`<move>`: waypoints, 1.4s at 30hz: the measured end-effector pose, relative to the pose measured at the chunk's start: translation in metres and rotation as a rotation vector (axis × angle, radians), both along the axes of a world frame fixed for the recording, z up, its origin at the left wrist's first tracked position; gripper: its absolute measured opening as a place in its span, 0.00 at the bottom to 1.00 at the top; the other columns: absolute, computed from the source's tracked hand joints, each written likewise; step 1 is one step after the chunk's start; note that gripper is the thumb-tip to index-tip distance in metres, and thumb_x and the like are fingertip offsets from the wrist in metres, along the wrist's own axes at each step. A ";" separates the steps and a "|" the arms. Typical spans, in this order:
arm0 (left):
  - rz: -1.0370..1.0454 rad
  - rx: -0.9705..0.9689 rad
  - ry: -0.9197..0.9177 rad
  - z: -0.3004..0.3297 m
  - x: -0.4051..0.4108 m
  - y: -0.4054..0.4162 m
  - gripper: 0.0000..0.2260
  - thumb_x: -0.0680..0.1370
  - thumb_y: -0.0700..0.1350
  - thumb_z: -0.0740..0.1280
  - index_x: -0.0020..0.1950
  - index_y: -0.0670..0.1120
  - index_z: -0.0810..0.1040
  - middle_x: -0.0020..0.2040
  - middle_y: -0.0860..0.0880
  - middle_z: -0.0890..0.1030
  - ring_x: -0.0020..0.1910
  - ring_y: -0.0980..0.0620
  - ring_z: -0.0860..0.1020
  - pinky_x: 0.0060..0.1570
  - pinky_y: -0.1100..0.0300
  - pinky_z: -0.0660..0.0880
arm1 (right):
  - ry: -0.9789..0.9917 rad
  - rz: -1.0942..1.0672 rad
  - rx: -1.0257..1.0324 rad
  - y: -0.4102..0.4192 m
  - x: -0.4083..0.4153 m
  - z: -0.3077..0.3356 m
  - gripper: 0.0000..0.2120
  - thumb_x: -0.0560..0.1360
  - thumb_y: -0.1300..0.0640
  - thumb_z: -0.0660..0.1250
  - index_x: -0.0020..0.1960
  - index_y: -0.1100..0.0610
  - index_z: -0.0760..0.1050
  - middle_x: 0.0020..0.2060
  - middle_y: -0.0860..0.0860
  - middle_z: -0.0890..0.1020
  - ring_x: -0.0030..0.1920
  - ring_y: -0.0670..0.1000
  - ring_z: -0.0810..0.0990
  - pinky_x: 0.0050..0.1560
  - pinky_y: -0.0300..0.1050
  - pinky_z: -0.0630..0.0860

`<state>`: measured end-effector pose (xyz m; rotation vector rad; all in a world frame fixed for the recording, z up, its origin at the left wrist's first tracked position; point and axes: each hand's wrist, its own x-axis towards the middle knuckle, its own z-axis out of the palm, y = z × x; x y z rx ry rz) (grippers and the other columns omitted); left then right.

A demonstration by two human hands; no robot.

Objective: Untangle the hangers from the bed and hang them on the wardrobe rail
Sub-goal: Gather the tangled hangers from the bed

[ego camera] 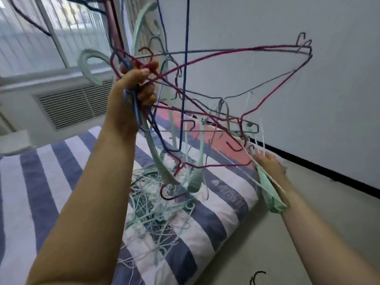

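My left hand (134, 87) is raised high and grips a tangled bunch of wire hangers (205, 83), red, blue and grey, by their hooks. The bunch spreads out to the right against the wall. Pale green plastic hangers (162, 169) dangle from it toward the bed. My right hand (267, 163) is lower right and holds one mint green hanger (269, 194) together with thin white wire hangers, pulled away from the bunch. A pile of white and green hangers (152, 206) lies on the bed.
The bed has a blue and white striped cover (51, 173) and a striped pillow (222, 204). A white wall (287, 21) runs on the right, with a black skirting line. A window and a vent grille (67, 103) are at the left. A dark hook (257, 277) lies on the floor.
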<state>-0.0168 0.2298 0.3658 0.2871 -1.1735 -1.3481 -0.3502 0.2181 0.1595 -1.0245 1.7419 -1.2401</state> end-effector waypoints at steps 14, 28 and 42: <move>0.152 0.327 0.090 -0.093 -0.024 0.014 0.07 0.79 0.37 0.56 0.48 0.41 0.74 0.34 0.53 0.76 0.19 0.61 0.64 0.19 0.70 0.61 | -0.022 0.212 0.153 0.040 -0.025 -0.041 0.06 0.71 0.60 0.72 0.47 0.62 0.80 0.41 0.57 0.82 0.42 0.54 0.79 0.42 0.41 0.76; 0.194 0.241 0.025 -0.049 0.056 -0.037 0.06 0.79 0.37 0.57 0.47 0.41 0.73 0.41 0.51 0.80 0.20 0.60 0.63 0.19 0.69 0.60 | -0.110 0.048 0.261 -0.004 0.046 -0.054 0.28 0.72 0.50 0.71 0.60 0.72 0.74 0.37 0.61 0.80 0.35 0.56 0.78 0.38 0.46 0.75; 0.185 0.566 0.059 -0.115 0.178 -0.080 0.10 0.81 0.39 0.55 0.44 0.43 0.74 0.25 0.55 0.70 0.19 0.61 0.68 0.19 0.72 0.64 | -0.423 0.222 0.389 -0.020 0.087 -0.046 0.21 0.76 0.59 0.64 0.26 0.59 0.81 0.23 0.51 0.78 0.23 0.47 0.76 0.33 0.39 0.73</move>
